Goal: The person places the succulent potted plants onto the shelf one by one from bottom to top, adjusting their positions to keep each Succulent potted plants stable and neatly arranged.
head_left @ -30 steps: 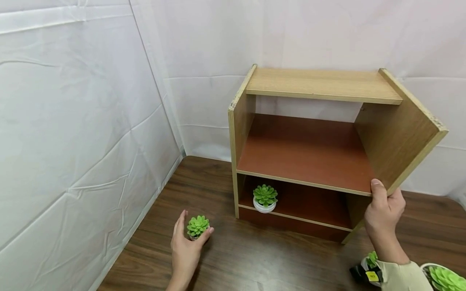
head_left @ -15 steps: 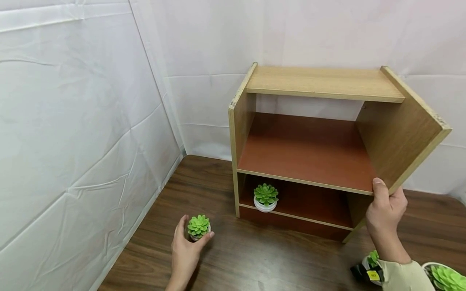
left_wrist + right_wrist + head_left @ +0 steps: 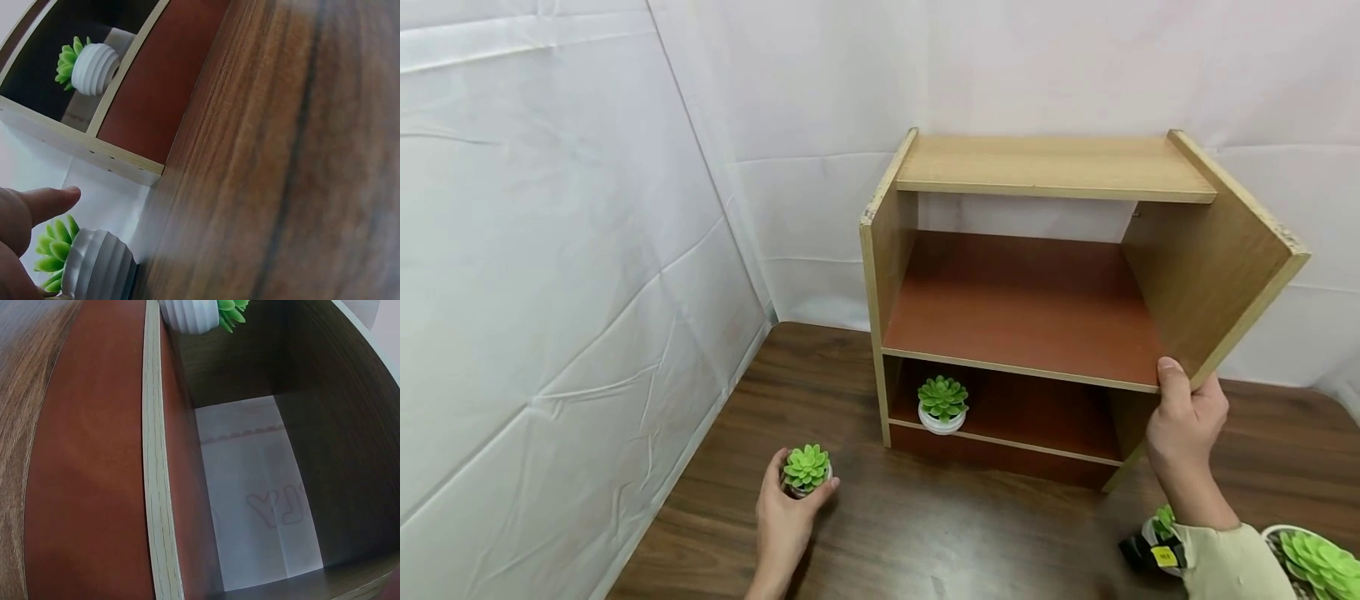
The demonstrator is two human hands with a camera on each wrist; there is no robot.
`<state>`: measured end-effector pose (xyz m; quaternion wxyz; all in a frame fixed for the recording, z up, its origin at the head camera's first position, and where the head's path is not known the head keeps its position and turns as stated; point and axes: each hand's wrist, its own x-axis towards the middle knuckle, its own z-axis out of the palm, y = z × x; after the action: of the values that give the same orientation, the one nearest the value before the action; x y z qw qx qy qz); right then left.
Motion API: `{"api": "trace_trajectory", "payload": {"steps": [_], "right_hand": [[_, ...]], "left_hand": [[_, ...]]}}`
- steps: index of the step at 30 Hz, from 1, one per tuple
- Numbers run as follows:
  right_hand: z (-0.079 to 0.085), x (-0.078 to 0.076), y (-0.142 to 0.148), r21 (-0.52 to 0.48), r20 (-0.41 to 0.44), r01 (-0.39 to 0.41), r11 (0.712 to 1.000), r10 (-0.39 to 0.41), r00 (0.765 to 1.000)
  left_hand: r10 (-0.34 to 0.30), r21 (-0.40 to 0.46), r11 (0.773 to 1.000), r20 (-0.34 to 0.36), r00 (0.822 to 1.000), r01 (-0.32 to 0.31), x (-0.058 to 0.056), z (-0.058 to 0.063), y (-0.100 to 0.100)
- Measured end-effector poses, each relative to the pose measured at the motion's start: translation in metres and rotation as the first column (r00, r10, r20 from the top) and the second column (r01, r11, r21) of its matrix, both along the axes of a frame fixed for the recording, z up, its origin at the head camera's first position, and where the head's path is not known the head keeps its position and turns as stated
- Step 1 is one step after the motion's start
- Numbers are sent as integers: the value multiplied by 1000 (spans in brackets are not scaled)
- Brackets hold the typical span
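My left hand (image 3: 786, 517) is low at the left, thumb and fingers spread around a small potted succulent (image 3: 806, 468) on the table. In the left wrist view the thumb (image 3: 53, 203) lies straight, apart from the ribbed white pot (image 3: 99, 265); the other fingers are mostly hidden. My right hand (image 3: 1187, 417) grips the front edge of the right side panel of a wooden cabinet (image 3: 1030, 283), thumb on the inner face. A second potted succulent (image 3: 943, 405) stands at the left front of the lower shelf.
Beside the right sleeve lies a black object (image 3: 1138, 554) with a yellow label, in front of another small plant (image 3: 1163, 521). A larger potted succulent (image 3: 1318, 562) stands in the bottom right corner. White cloth walls (image 3: 587, 250) border the brown wooden table (image 3: 962, 533).
The left fingers have drawn slightly nearer, and more of the left succulent's white pot shows. The right hand keeps its grip on the cabinet panel. The head view has shifted slightly.
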<state>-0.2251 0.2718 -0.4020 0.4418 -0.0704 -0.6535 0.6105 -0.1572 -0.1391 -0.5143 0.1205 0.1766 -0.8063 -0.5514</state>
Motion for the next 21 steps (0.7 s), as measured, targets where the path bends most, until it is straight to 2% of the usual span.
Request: {"api": "trace_trajectory", "payload": {"steps": [3,12,21], "right_hand": [[1,0,-1,5,2,2,1000,-2,1000],[1,0,0,19,5,3,1000,-3,1000],[0,0,1,20,8,6,1000,-6,1000]], "left_hand": [[1,2,1000,-3,1000,-1,-2,-1,-1],[-29,-29,999,52,998,31,-2,-2,-4],[-37,-52,998,64,997,41,-3,-5,-6]]}}
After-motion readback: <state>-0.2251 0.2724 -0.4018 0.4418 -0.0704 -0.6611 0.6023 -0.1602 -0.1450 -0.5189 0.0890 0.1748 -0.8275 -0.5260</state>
